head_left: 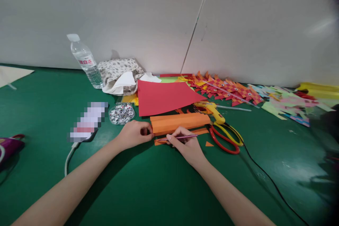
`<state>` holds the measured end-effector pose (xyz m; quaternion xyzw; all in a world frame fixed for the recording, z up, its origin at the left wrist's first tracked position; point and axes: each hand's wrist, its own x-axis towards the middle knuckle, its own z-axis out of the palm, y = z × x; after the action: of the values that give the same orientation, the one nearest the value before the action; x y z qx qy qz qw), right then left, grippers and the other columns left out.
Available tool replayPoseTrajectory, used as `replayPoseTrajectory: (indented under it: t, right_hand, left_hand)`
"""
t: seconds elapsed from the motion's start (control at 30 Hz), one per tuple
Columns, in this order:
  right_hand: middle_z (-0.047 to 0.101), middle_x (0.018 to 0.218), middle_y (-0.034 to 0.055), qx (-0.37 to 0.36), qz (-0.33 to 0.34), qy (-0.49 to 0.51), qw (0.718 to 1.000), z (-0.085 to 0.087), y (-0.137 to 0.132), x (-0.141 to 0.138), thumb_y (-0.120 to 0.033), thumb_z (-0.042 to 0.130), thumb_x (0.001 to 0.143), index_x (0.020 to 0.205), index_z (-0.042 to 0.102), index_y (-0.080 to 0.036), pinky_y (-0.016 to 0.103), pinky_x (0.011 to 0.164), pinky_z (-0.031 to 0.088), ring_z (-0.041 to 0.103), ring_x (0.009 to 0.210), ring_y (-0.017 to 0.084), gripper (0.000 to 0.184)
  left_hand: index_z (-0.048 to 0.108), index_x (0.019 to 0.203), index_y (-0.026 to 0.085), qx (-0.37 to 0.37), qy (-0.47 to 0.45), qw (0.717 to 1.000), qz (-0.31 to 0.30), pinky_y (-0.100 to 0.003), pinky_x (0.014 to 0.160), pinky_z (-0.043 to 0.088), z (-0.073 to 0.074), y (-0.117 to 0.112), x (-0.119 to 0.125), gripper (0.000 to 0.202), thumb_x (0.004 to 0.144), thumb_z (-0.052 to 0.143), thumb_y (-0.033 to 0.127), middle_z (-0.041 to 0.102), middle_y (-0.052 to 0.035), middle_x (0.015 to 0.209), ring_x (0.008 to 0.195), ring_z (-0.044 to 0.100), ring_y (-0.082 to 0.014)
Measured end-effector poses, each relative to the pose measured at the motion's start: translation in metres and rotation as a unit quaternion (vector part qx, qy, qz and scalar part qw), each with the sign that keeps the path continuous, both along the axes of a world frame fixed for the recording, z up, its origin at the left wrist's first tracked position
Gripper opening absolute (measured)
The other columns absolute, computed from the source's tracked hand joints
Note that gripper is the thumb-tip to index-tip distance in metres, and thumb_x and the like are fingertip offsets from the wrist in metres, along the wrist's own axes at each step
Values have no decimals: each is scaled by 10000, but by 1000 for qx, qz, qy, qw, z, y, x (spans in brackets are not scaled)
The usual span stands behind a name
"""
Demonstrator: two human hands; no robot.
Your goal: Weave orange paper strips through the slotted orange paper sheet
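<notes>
Our left hand pinches the folded orange paper, at twelve o'clock from our right hand, which grips a purple pen, and a loosened pinch or bumped red-and-yellow-handled scissors at three o'clock could skew it.

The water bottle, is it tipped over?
Upright: the water bottle looks slanted, but its base is on the green table, its white cap on top.
</notes>
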<state>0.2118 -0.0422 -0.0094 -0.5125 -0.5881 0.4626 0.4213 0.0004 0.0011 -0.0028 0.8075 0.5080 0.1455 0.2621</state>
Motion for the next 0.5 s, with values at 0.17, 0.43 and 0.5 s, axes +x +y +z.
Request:
replayPoseTrajectory:
  t: [0.17,0.43,0.5]
  right_hand:
    - [617,619,1,-3,-3,0,1000,-1,0,0,-347,657,783,646,536,-192,256,555,416,550,578,138,240]
    - [601,625,-8,16,17,-26,999,1,-3,3,-342,647,801,670,541,-199,259,558,426,560,596,142,221]
    - [608,641,-8,20,29,-26,999,1,-4,5,-338,653,801,694,559,-200,261,568,438,570,609,141,198]
  left_hand:
    - [640,731,192,-2,-7,1000,-5,-189,506,323,2,0,0,153,763,590,333,634,38,595,541,561,-103]
    - [638,734,186,-38,-104,993,27,-194,472,340,-3,1,-2,190,779,598,367,609,32,569,505,538,-102]
    - [629,761,179,-53,-164,984,46,-203,505,398,-5,3,-2,197,781,604,373,625,21,603,518,562,-108]
